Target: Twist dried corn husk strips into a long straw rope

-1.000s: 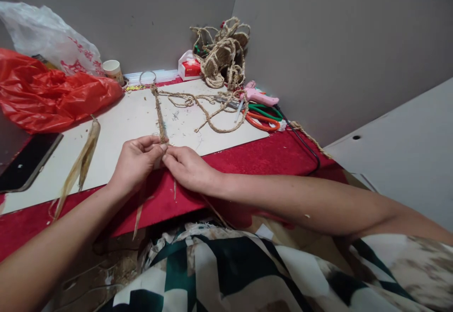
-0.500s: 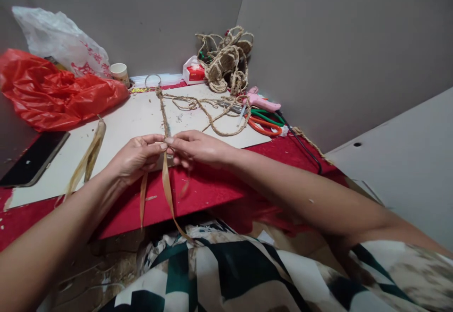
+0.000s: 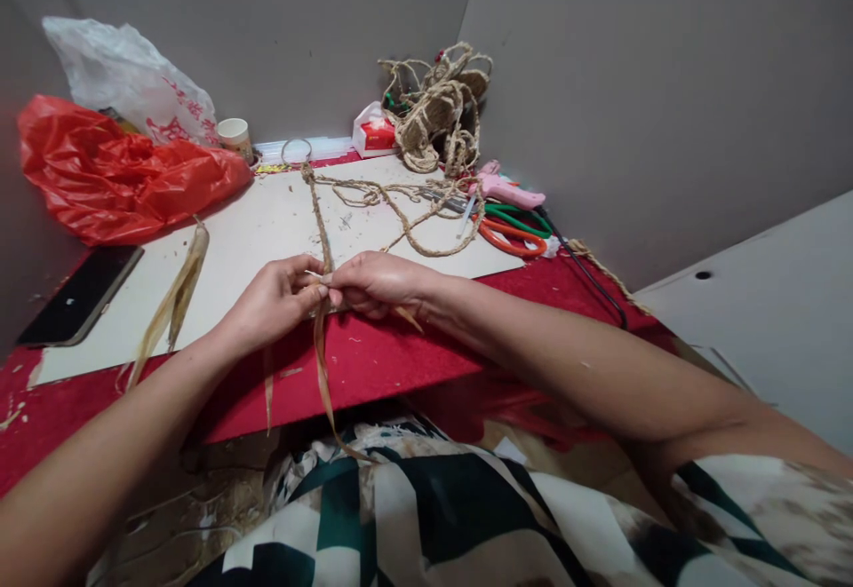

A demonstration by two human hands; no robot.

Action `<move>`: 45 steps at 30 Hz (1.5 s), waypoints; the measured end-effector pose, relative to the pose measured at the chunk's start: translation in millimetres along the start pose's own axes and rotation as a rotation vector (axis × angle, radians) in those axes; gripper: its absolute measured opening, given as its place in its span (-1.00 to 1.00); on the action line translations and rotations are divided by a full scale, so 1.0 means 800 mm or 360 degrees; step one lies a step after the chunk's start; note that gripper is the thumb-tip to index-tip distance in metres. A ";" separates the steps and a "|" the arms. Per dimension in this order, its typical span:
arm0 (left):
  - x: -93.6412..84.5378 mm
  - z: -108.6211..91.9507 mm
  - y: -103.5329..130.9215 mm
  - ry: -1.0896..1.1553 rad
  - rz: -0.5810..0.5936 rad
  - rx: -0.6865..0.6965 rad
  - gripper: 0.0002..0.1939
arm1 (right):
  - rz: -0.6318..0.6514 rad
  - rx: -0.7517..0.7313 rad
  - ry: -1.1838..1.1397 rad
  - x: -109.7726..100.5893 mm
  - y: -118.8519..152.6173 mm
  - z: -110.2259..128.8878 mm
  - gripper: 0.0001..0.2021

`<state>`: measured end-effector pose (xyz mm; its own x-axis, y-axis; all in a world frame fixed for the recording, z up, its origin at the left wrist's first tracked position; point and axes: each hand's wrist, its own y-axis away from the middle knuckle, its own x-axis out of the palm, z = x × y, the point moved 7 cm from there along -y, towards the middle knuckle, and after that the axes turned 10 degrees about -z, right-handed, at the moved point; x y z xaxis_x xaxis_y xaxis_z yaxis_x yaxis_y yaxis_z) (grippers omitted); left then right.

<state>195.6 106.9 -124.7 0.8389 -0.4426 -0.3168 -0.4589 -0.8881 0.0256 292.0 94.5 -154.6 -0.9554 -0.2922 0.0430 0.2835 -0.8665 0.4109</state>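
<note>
A braided straw cord [image 3: 319,223] runs from a metal ring [image 3: 296,153] at the back of the board down to my hands. My left hand [image 3: 280,303] is closed, its thumb and fingers pinching the near end of the braid. My right hand [image 3: 383,283] pinches at the same spot, fingertips touching the left ones. A flat straw strand [image 3: 321,360] hangs from the fingers to my lap, with a shorter strand [image 3: 268,392] to its left. Another strand's tip [image 3: 410,319] pokes out under my right hand. The exact crossing of the strands is hidden by my fingers.
A white board [image 3: 246,241] lies on the red tablecloth [image 3: 373,365]. Left are a phone [image 3: 83,294], dry husk strips [image 3: 177,289] and a red plastic bag [image 3: 133,178]. Right are orange-handled scissors [image 3: 513,239], a pink glue gun [image 3: 506,189] and a straw-rope bundle [image 3: 440,112].
The view has shifted slightly, so the scene sits farther right. A strand that dangled beneath my right hand now sticks out to its right. Both hands stay together at the braid.
</note>
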 end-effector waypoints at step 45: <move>0.033 0.020 0.011 0.0397 0.0312 -0.0745 -0.79 | 0.0086 -0.0048 -0.0017 -0.020 0.016 -0.008 -0.84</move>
<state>209.2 89.6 -148.1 0.8207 -0.5705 -0.0316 -0.4822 -0.7214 0.4971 311.4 85.3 -155.4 -0.9395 -0.3345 0.0744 0.3368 -0.8614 0.3802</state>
